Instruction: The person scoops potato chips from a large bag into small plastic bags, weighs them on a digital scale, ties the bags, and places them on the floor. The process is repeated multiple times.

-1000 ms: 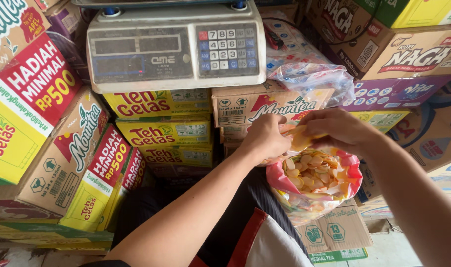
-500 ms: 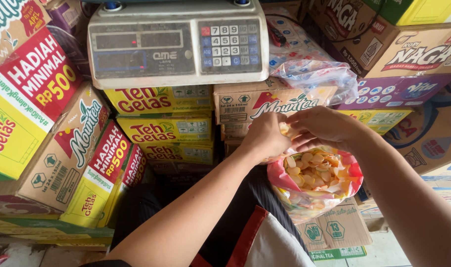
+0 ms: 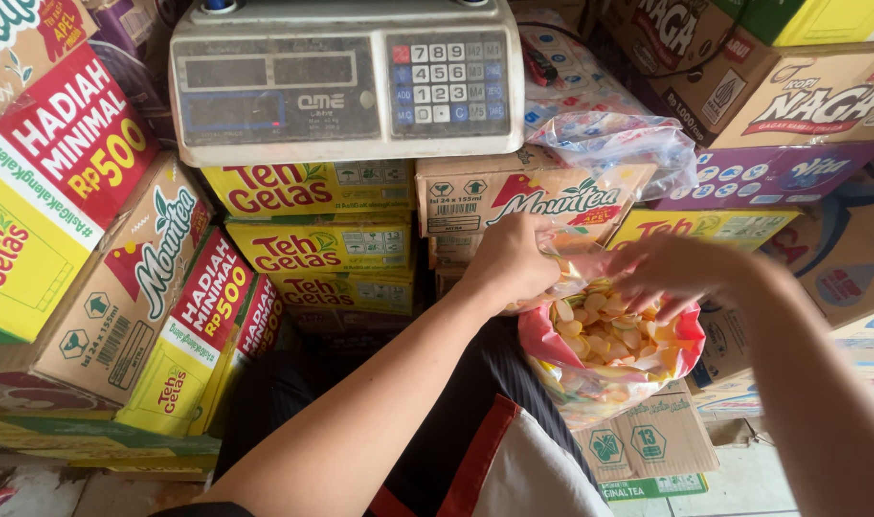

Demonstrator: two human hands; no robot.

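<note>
A red and yellow plastic bag (image 3: 617, 369) full of pale round crackers (image 3: 609, 325) hangs open in front of me. My left hand (image 3: 507, 260) grips the bag's clear upper edge at the left. My right hand (image 3: 681, 273), blurred by motion, hovers with fingers spread over the crackers at the bag's mouth; I cannot tell whether it holds any.
A grey digital scale (image 3: 346, 77) with a keypad sits on stacked yellow drink cartons (image 3: 308, 244). More cardboard boxes (image 3: 83, 287) crowd the left and right. A clear plastic bag (image 3: 614, 144) lies behind the hands. A small carton (image 3: 648, 440) stands below the bag.
My right hand has swept down and right over the bag's opening and is now blurred. The left hand keeps its grip on the bag's edge.
</note>
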